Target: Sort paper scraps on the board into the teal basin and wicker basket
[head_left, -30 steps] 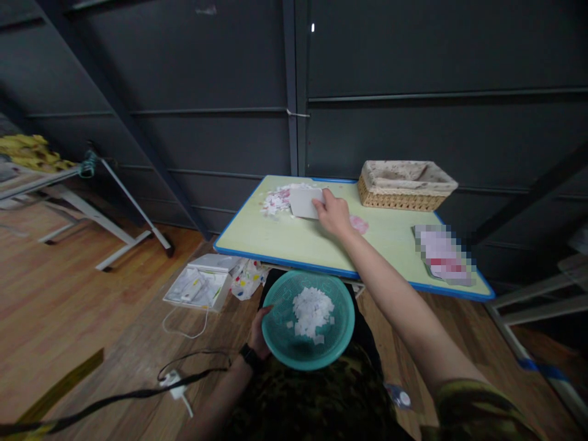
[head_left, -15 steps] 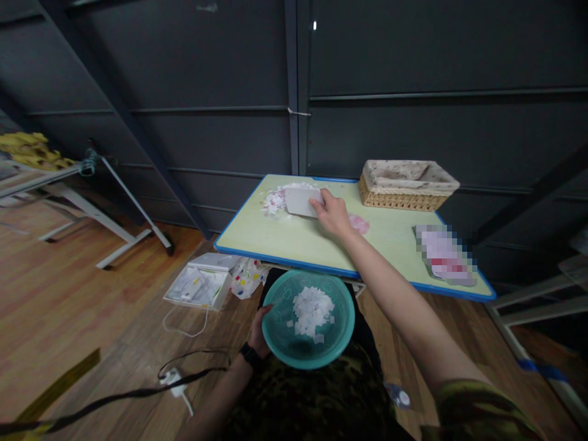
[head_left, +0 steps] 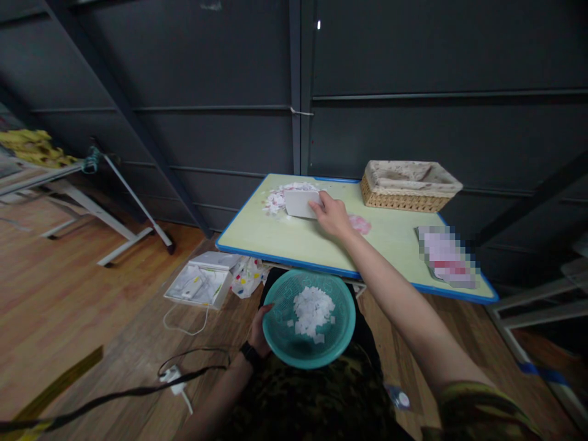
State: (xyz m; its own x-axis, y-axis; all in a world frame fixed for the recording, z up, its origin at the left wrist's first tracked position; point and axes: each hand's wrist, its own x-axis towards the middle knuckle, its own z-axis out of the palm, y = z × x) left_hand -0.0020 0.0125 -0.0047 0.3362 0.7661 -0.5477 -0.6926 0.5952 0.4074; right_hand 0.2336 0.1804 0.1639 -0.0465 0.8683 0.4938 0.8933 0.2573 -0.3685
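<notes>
The left grip (head_left: 258,331) pinches the colander (head_left: 337,334) at its left rim. Beyond the colander, on the worktop (head_left: 257,229), paper scraps (head_left: 275,201) lie beside a white card (head_left: 298,204), its right end pinched by the right grip (head_left: 331,215). Scraping appears in hand; another stroke would call for a level card edge.

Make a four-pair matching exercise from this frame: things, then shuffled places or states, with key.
1. Left hand
2. Right hand
3. Wicker basket
4. Teal colander

A. On the table, lined with cloth
B. Holding a flat white piece
C. Contains small white pieces
D. Gripping a rim

Pairs: 1-D; 2-B; 3-A; 4-C
</notes>
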